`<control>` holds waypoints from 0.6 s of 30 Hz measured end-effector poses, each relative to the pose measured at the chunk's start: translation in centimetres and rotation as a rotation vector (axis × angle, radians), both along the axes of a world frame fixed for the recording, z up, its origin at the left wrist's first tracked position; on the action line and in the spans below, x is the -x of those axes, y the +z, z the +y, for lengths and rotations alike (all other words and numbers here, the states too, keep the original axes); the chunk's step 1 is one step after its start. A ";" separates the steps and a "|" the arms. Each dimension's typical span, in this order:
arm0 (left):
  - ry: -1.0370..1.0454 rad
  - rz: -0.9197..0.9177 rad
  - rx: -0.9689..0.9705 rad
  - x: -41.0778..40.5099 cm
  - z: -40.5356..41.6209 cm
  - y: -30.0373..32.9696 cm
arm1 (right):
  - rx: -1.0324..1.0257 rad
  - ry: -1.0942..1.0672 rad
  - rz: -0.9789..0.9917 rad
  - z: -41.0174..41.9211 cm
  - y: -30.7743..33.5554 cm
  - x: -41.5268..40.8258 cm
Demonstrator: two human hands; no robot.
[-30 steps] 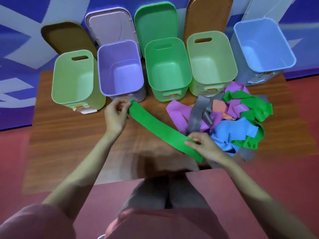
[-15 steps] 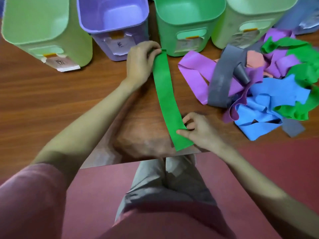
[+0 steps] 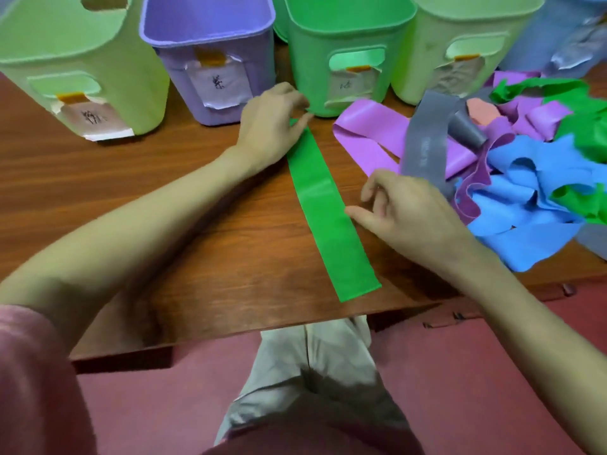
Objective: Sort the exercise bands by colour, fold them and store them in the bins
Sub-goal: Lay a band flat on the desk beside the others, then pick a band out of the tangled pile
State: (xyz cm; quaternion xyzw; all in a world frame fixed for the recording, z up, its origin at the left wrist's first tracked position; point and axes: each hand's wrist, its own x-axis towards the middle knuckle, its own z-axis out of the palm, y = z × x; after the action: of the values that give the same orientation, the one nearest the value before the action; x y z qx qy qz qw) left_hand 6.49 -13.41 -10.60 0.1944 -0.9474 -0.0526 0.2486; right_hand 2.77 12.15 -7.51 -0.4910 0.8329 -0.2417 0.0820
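— What's on the table (image 3: 164, 208)?

— One green band (image 3: 331, 218) laid out flat, running from the foot of the green bin (image 3: 345, 47) at the far side down to the near edge, slanting a little to the right as it nears the person.

— And the hands?

— The left hand (image 3: 269, 126) is at the band's far end, fingers curled and pinching the corner just in front of the green bin. The right hand (image 3: 407, 211) sits at the band's right edge about halfway along; one finger is stretched out and touches that edge, the others are loosely bent and grip nothing.

— The rest of the bands?

— Heaped to the right of the right hand: a purple band (image 3: 371, 133) nearest the strip, a grey band (image 3: 427, 136) draped across it, a blue band (image 3: 532, 198) spreading toward the near right, more green crumpled on the far right, and a scrap of orange band (image 3: 481, 110) showing at the far side of the heap.

— Bins?

— A row along the far edge. From the left: a pale green bin (image 3: 65, 37), a purple bin (image 3: 210, 37), the green one, a second pale green bin (image 3: 466, 37), and a blue bin (image 3: 565, 34) at the far right corner, mostly cut off. Each visible front carries a taped paper label; the writing is too blurred to read.
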 end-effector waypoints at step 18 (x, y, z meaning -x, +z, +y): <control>-0.238 -0.064 -0.878 6.6 9.8 2.3 | 0.163 -0.439 0.245 -0.2 -2.0 6.4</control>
State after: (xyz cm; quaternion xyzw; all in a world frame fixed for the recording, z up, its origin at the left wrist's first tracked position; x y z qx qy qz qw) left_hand -0.07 -3.62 -8.28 0.1729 -0.8585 -0.4711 0.1054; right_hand -3.61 11.92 -9.50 -0.3290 0.9011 -0.2587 -0.1137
